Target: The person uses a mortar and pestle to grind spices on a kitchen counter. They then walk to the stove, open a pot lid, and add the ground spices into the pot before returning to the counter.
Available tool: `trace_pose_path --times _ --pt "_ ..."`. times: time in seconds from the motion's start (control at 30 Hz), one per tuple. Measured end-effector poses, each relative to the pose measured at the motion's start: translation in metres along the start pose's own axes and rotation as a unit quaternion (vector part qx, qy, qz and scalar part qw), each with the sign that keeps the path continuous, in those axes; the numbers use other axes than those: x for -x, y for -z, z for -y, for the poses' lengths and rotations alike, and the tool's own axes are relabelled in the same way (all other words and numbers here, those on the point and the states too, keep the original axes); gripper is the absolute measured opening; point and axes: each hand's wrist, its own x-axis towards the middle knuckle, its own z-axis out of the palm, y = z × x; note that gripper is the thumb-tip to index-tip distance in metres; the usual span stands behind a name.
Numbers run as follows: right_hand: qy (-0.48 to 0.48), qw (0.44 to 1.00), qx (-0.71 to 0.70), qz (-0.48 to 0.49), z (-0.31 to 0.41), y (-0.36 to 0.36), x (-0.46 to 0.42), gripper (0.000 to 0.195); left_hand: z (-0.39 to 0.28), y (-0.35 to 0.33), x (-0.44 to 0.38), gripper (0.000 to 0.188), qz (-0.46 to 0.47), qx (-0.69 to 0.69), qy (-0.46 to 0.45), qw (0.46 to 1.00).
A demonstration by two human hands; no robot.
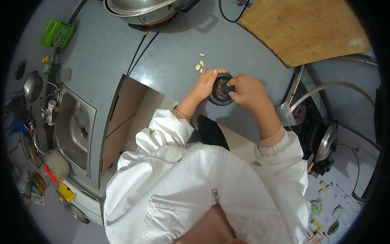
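Note:
A dark stone mortar (221, 102) stands on the grey countertop before me. Crushed brownish bits (218, 89) lie inside it. My left hand (204, 84) grips the mortar's left side, its fingers reaching over the far rim. In my right hand (248, 90) is a dark pestle (230, 88), its lower end inside the mortar; most of its handle is hidden by my fingers. Several peeled garlic cloves (198, 67) are scattered on the counter just beyond my left hand.
A lidded metal pan (143, 13) sits at the back, with black chopsticks (140, 50) near it. At the far right lies a wooden board (307, 29). A steel sink (74, 128) is on the left, and a wok (326, 141) is on the right.

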Motion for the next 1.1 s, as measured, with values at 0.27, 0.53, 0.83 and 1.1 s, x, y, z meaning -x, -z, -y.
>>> trace_pose_path --times 0.27,0.53,0.83,1.1 --pt "0.032 0.999 0.0 -0.04 0.001 -0.024 0.009 0.019 0.002 0.0 0.0 0.045 0.008 0.01 0.009 1.0" --pt "-0.014 0.998 -0.03 -0.046 0.013 -0.028 0.007 0.018 0.01 -0.001 0.002 0.044 0.005 0.022 0.001 1.0" --pt "-0.01 0.997 -0.016 -0.081 0.008 -0.036 0.013 0.021 0.009 -0.003 -0.002 0.045 0.006 0.016 -0.008 1.0" --pt "-0.038 0.993 -0.064 -0.096 0.015 -0.022 0.015 0.018 0.005 0.003 0.0 0.044 0.028 0.019 0.009 0.999"
